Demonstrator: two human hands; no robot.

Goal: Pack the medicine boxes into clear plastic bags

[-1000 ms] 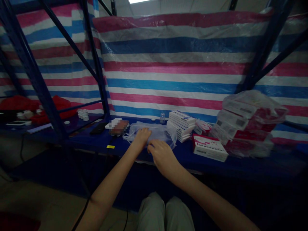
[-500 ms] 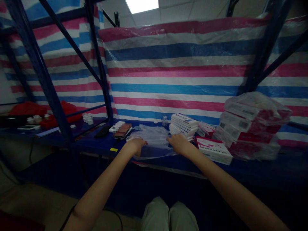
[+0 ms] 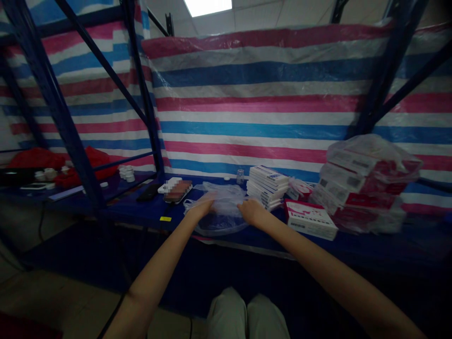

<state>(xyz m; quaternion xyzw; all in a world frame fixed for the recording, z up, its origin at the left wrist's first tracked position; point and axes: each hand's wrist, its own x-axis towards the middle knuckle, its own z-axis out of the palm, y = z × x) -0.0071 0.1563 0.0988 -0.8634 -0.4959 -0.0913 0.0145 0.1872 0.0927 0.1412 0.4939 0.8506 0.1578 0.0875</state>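
A clear, thin plastic bag (image 3: 226, 203) lies crumpled between my two hands, near the front edge of the blue shelf (image 3: 134, 213). My right hand (image 3: 252, 212) is closed, with its fingers pinching the bag's right side. Over the left part of the bag is my left hand (image 3: 204, 207); its fingertips are smeared by motion, so its grip does not show clearly. A stack of thin white boxes (image 3: 267, 188) stands just beyond my right hand. Beside that hand lies a white and pink box (image 3: 310, 219).
Pink and white boxes wrapped in plastic (image 3: 363, 183) are piled at the right. On the left are a brown-covered item (image 3: 178, 190), a dark phone (image 3: 149, 191) and small white bottles (image 3: 127, 173). A clear glass jar (image 3: 240, 176) stands behind. A blue rack post (image 3: 70, 108) rises at the left.
The bag was stretched flatter between my hands and is now more bunched. My left hand has moved slightly forward over it. The view has shifted a little.
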